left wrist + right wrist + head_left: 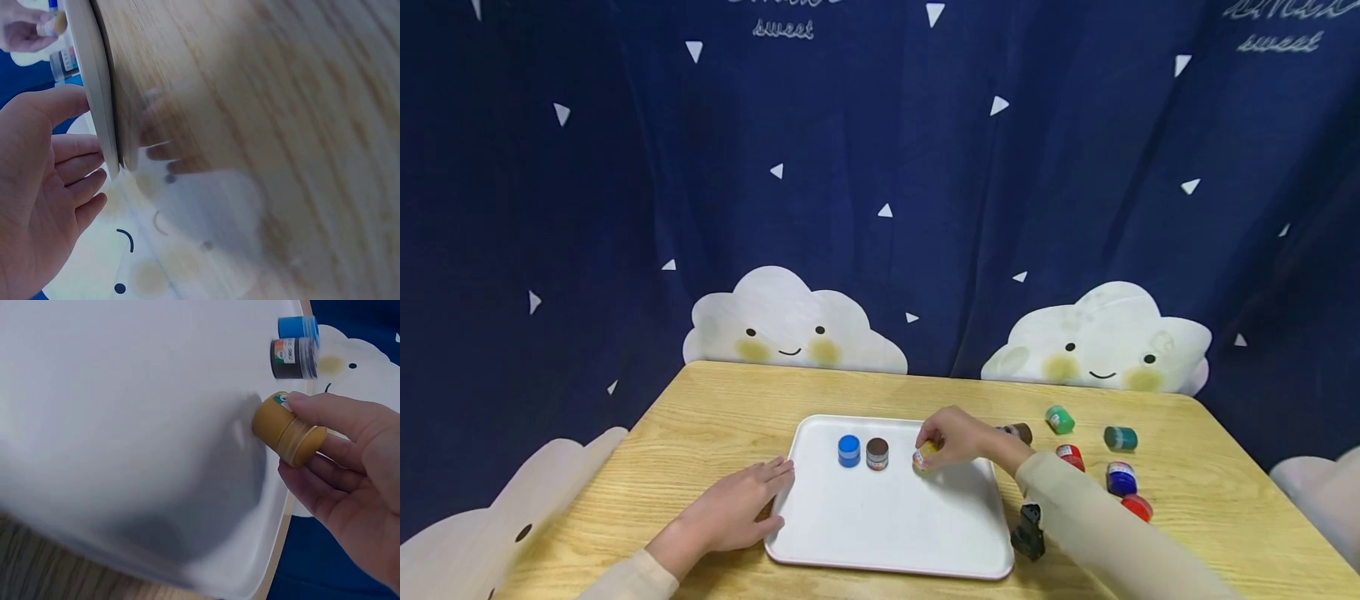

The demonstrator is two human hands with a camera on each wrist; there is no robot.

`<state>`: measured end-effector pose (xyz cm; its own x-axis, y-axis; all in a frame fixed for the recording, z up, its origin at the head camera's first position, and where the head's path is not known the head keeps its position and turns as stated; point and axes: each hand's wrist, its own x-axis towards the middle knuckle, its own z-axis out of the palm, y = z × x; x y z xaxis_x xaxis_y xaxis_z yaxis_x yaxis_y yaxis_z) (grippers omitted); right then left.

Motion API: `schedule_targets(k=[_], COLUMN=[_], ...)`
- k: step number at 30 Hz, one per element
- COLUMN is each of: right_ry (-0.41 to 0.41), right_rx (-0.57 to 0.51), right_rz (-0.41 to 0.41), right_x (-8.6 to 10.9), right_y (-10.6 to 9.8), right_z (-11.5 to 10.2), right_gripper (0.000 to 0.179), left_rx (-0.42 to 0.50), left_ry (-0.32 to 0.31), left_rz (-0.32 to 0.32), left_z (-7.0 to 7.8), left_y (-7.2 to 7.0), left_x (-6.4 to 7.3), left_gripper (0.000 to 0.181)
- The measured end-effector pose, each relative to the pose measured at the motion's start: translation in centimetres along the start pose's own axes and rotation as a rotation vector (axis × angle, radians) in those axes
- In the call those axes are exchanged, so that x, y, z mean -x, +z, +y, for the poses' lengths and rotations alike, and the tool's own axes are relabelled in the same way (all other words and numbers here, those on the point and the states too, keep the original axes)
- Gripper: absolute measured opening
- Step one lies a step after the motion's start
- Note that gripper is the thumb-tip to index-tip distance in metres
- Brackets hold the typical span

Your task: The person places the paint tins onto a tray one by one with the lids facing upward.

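Observation:
My right hand (pixel 957 435) pinches a small yellow paint jar (pixel 275 425) between thumb and fingers, tilted close over the white tray (pixel 887 529). In the right wrist view its label and yellow lid face the hand. Left of it on the tray, a brown jar (pixel 877 454) stands upright beside a blue jar (pixel 848 451). At the tray's left edge lies my left hand (pixel 733 504), its fingers extended and touching the rim; the left wrist view shows the thumb and fingertips right at the edge (pixel 100 94).
Right of the tray, several jars lie on the wooden table (pixel 722 400): a green jar (pixel 1060 419), a teal jar (pixel 1121 438), a purple-blue jar (pixel 1122 479), two red jars and a dark brown jar (pixel 1019 432) partly behind the right arm. A navy curtain (pixel 850 167) hangs behind.

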<state>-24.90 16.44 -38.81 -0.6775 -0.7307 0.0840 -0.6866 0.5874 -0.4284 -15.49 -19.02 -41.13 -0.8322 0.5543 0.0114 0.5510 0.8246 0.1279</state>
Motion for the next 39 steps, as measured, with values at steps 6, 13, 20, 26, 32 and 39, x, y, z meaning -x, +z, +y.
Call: schedule_targets(k=[6, 13, 20, 26, 32, 39], right_ry=[-0.025, -0.033, -0.004, 0.013, 0.020, 0.040], right_rx=[0.038, 0.076, 0.065, 0.048, 0.051, 0.047], right_rz=[0.008, -0.003, -0.015, 0.006, 0.026, 0.033], right_x=[-1.1, -1.9, -2.1, -2.2, -2.1, -1.5], right_y=[0.7, 1.1, 1.4, 1.7, 1.9, 1.3], right_z=[-0.5, -0.9, -1.3, -1.6, -1.9, -1.9], right_gripper=[0.018, 0.018, 0.019, 0.018, 0.020, 0.029], left_rx=[0.001, 0.016, 0.006, 0.011, 0.013, 0.015], left_ry=[-0.008, -0.020, -0.002, -0.007, -0.012, -0.008], left_rz=[-0.008, -0.013, 0.004, 0.001, 0.001, 0.011], left_z=[-0.1, -0.1, -0.1, -0.1, -0.1, -0.2], left_y=[0.2, 0.1, 0.1, 0.1, 0.2, 0.3], left_x=[-0.1, -0.1, 0.1, 0.0, 0.0, 0.1], left_gripper=[0.061, 0.061, 0.061, 0.061, 0.061, 0.061])
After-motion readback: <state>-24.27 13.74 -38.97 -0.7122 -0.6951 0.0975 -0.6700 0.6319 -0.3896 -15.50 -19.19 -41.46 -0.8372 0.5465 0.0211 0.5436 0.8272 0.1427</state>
